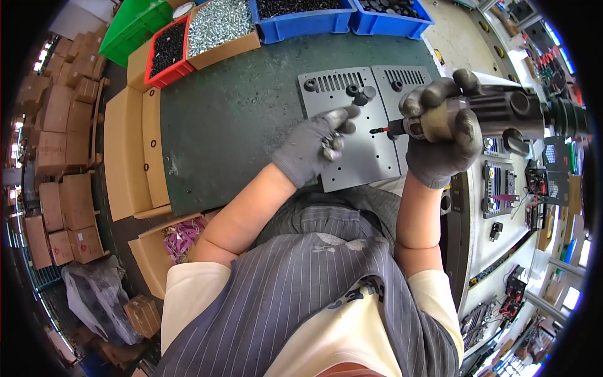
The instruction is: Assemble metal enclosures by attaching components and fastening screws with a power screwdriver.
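Where the left fingertips hover, a grey metal plate is seen lying flat beneath them on the dark green bench, placed on the side nearest the body, presumably so that it can be reached by both hands without a stretch. By the right hand a power driver is firmly grasped, fingers wrapped round its front end, its red-banded bit pointed leftward across the plate, probably so the holes can be met easily; whether one is touched cannot be made out. The left hand is half curled, forefinger bent forward; something glints at the lower fingers, but whether small parts are cupped or only worn glove is shown cannot be told.

And what a tidy surface: matt, smooth, pierced by small round holes, a row of slots cut beyond the left fingertips! Just past them, black round caps are gathered at the slotted end. Toward the right fingers, a second plate, similarly slotted, is set close alongside.

Farther beyond the left fingers, silvery small parts, a red bin and blue bins are ranged, likely for sorted picking.
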A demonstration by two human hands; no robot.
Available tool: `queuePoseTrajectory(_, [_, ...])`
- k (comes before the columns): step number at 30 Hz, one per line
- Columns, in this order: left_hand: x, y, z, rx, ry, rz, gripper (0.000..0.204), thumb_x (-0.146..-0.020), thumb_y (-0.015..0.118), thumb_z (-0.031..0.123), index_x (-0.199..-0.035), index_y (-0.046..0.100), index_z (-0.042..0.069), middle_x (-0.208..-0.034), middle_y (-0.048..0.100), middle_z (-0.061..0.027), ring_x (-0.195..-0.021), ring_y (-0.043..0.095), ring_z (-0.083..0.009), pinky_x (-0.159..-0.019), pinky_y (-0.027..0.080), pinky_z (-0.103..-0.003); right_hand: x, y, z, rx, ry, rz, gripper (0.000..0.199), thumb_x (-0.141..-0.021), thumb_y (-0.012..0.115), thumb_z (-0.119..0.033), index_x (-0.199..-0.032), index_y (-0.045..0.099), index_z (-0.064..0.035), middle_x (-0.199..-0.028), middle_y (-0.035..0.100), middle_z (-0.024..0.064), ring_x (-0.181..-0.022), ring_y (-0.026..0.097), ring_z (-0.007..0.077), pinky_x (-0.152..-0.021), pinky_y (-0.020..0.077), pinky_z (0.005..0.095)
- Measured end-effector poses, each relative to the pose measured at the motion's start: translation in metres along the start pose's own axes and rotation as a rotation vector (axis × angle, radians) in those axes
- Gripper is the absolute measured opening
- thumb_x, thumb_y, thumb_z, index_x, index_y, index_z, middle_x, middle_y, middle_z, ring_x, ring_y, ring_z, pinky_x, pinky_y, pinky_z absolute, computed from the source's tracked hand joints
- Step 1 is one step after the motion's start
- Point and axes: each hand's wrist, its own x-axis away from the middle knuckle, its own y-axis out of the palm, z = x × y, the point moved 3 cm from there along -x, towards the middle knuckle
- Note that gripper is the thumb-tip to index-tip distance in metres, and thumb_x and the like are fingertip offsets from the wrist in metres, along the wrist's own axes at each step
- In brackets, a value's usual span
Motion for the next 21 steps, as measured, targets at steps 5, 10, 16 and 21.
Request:
queuePoseTrajectory(5, [0.004, 0.009, -0.026, -0.067, -0.047, -0.068, 0.03, -0.094, 0.046, 0.024, -0.109, 0.056, 0.001, -0.073, 0.048, -0.0011, -0.053, 0.044, -0.0045, -0.038, 0.034, -0.015, 0.009, 0.0, -0.004, -0.036, -0.029, -0.036, 0.049, -0.075, 0.063, -0.023, -0.117, 0.045, -0.0053, -0.086, 0.059, 0.0131, -0.069, 0.059, 0.0241, -0.064, 0.0508, 0.0358])
queuePoseTrajectory(10, [0.018, 0.023, -0.035, 0.056, -0.082, -0.085, 0.03, -0.095, 0.043, 0.022, -0.112, 0.053, 0.001, -0.075, 0.047, -0.0013, -0.056, 0.043, -0.0045, -0.039, 0.032, -0.014, 0.024, 0.002, -0.014, -0.092, -0.043, -0.118, 0.048, -0.075, 0.063, -0.021, -0.118, 0.045, -0.0076, -0.09, 0.058, 0.0134, -0.07, 0.06, 0.0255, -0.064, 0.0512, 0.036])
queuePoseTrajectory(16, [0.034, 0.034, -0.055, 0.205, -0.149, -0.23, 0.03, -0.095, 0.041, 0.019, -0.117, 0.049, 0.0, -0.08, 0.048, -0.0024, -0.059, 0.043, -0.0046, -0.041, 0.032, -0.012, 0.043, -0.001, -0.033, -0.133, -0.078, -0.18, 0.049, -0.077, 0.063, -0.021, -0.12, 0.045, -0.0084, -0.092, 0.059, 0.0133, -0.071, 0.06, 0.0252, -0.064, 0.0516, 0.0356])
queuePoseTrajectory(21, [0.045, 0.039, -0.067, 0.131, -0.14, -0.373, 0.033, -0.095, 0.041, 0.02, -0.119, 0.048, -0.001, -0.081, 0.049, -0.0022, -0.061, 0.044, -0.005, -0.043, 0.033, -0.013, 0.051, -0.004, -0.051, -0.177, -0.066, -0.265, 0.048, -0.079, 0.062, -0.024, -0.121, 0.045, -0.0082, -0.093, 0.06, 0.0125, -0.069, 0.06, 0.0237, -0.064, 0.0508, 0.0352])
